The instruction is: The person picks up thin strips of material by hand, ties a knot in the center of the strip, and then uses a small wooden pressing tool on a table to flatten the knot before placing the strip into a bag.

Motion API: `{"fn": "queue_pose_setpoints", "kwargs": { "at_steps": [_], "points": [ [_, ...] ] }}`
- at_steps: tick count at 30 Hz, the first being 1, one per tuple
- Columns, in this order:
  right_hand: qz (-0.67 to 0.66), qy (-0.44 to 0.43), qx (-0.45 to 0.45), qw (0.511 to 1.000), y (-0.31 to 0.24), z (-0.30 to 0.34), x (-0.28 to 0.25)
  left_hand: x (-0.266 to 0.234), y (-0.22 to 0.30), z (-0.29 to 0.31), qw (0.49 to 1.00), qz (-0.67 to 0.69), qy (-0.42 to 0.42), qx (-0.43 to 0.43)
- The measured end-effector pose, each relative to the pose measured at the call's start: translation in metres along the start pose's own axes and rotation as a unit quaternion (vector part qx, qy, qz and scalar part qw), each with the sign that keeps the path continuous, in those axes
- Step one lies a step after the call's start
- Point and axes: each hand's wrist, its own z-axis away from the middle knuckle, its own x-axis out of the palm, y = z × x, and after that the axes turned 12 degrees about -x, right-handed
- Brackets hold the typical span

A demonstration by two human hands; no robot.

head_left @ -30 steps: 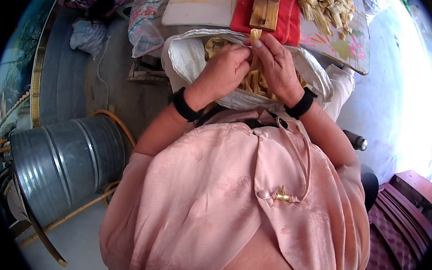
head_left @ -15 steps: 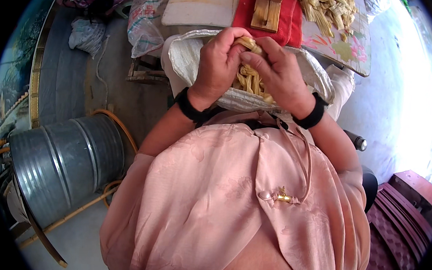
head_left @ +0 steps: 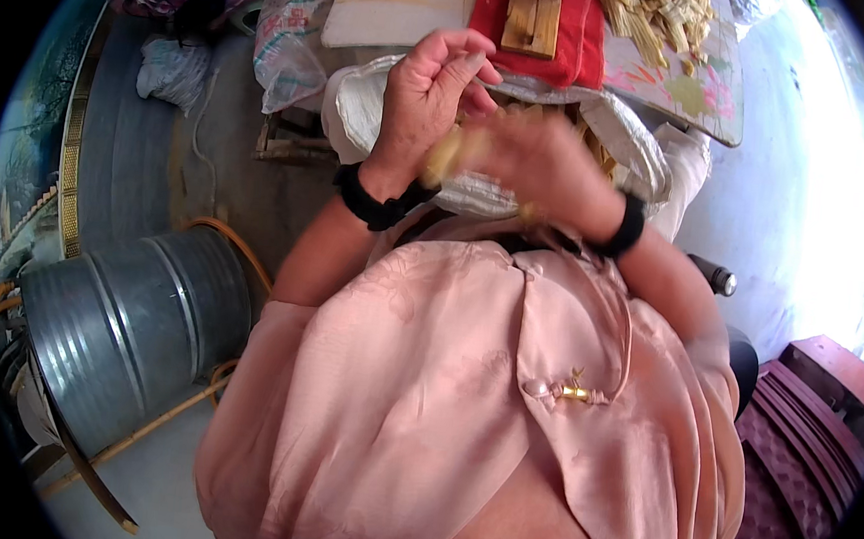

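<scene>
Above the white woven sack [head_left: 358, 114], my left hand [head_left: 419, 98] is raised with its fingers loosely bent and apart, nothing visible in them. My right hand [head_left: 549, 168], smeared by motion, is closed on a pale yellow dried strip [head_left: 450, 158], bunched up and blurred, close to my left wrist. More yellow strips [head_left: 600, 153] show inside the sack behind my right hand; my hands hide much of its contents.
Beyond the sack, a table [head_left: 395, 12] bears a red cloth [head_left: 578, 49], a grooved wooden block [head_left: 532, 21] and a heap of yellow strips [head_left: 660, 20]. A plastic bag [head_left: 292, 54] is at left. A metal drum [head_left: 137, 329] lies lower left; a flask [head_left: 717, 277] is at right.
My hands, together on a folded yellow strip before, have come apart. The right hand has swept left and down with the strip; the left has let go and risen slightly.
</scene>
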Motion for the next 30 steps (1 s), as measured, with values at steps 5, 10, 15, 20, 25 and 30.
{"fn": "queue_pose_setpoints", "kwargs": {
  "at_steps": [5,10,15,20,25,30],
  "points": [
    [-0.123,0.202,0.138,0.962,0.025,-0.001,-0.028,0.005,-0.003,0.005,1.000,0.015,0.003,0.021],
    [-0.171,0.190,0.150,0.955,0.031,0.005,-0.023,0.012,-0.008,0.007,0.999,-0.008,-0.032,0.001],
    [-0.244,0.080,0.130,0.958,0.026,0.007,-0.023,0.017,-0.009,0.016,0.988,-0.140,-0.005,0.061],
    [-0.106,0.136,0.102,0.980,0.032,0.009,-0.007,0.019,-0.002,0.009,0.982,-0.179,0.006,0.059],
    [-0.229,0.137,0.174,0.948,0.004,0.013,-0.036,-0.006,0.021,0.010,0.989,0.123,-0.072,-0.046],
    [-0.249,0.139,0.163,0.945,0.004,0.016,-0.043,-0.015,0.028,0.012,0.984,0.131,-0.108,-0.061]
  ]
}}
